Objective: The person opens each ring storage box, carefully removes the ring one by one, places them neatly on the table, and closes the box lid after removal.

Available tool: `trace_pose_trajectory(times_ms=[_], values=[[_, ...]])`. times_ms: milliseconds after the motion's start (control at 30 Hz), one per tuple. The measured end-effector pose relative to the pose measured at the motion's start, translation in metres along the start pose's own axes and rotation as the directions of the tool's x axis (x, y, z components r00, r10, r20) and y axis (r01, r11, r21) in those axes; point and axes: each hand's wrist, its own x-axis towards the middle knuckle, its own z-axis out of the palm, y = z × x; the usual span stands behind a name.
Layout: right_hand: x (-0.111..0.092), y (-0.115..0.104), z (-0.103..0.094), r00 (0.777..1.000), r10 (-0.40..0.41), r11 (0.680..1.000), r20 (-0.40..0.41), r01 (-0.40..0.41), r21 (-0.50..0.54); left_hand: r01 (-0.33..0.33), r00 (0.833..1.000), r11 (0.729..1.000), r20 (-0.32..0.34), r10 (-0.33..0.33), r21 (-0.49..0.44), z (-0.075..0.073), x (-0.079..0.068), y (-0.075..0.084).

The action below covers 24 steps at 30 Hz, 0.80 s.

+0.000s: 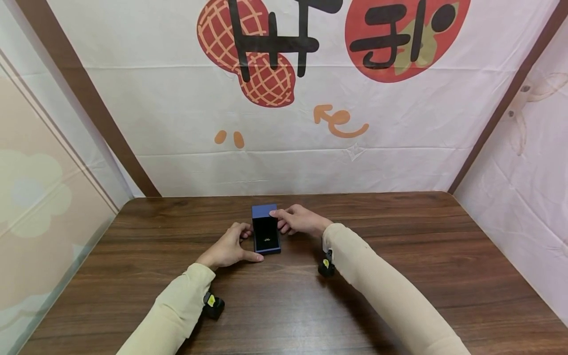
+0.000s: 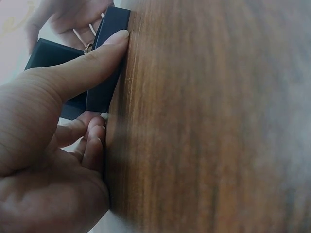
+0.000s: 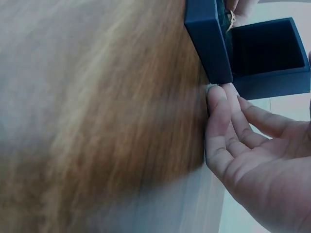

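A dark blue ring box (image 1: 267, 251) rests on the table with its lid (image 1: 264, 211) raised, facing the wearer. Inside, a small gold-coloured ring (image 1: 266, 240) sits in the black lining, and it also shows at the box's edge in the right wrist view. My left hand (image 1: 228, 248) holds the base from the left, its thumb (image 2: 104, 51) across the front side and the other fingers bent by the left side. From the right, my right hand (image 1: 301, 220) grips the lid, one digit on its upper edge; its remaining fingers (image 3: 221, 119) curl low beside the box.
The brown wood-grain table (image 1: 275, 305) ends just behind the box at a white printed cloth wall (image 1: 293, 170). Cloth panels also rise on the left and right. Each forearm wears a pale sleeve (image 1: 381, 281) and a black wrist camera (image 1: 326, 266).
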Motion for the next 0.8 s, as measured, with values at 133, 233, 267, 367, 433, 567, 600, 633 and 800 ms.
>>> trace_pose_trajectory(times_ms=[133,233,267,367,433,567,600,633,800], values=[[-0.005,-0.001,0.001,1.0,-0.011,1.0,-0.004,0.011,-0.02,0.006,1.0,1.0,0.002,-0.006,0.008,0.0,0.0,0.001],[-0.01,-0.004,0.002,1.0,-0.023,0.999,-0.014,0.022,-0.033,0.007,1.0,1.0,0.003,-0.007,0.011,-0.001,0.0,0.001],[-0.012,-0.004,0.002,0.999,-0.027,0.999,-0.022,0.026,-0.043,0.009,1.0,1.0,0.003,-0.009,0.01,-0.001,0.001,0.001],[-0.018,-0.003,0.003,0.997,-0.054,0.993,-0.063,0.047,-0.104,0.01,1.0,1.0,0.007,-0.01,0.006,-0.001,0.001,0.001],[-0.021,-0.002,0.005,0.991,-0.082,0.985,-0.104,0.065,-0.159,0.013,1.0,1.0,0.008,-0.013,0.002,0.0,0.001,0.001],[-0.029,-0.002,0.01,0.97,-0.163,0.964,-0.183,0.117,-0.238,0.01,1.0,1.0,0.003,-0.01,-0.005,0.0,0.001,0.001],[-0.031,-0.002,0.012,0.965,-0.175,0.962,-0.197,0.125,-0.242,0.009,1.0,1.0,0.002,-0.009,-0.006,0.0,0.001,0.001],[-0.033,-0.002,0.014,0.959,-0.19,0.958,-0.211,0.134,-0.253,0.006,1.0,1.0,0.0,-0.006,-0.007,0.0,0.001,0.001],[-0.036,0.0,0.025,0.943,-0.24,0.946,-0.231,0.174,-0.274,-0.004,1.0,1.0,-0.001,0.004,-0.004,0.001,0.001,0.0]])
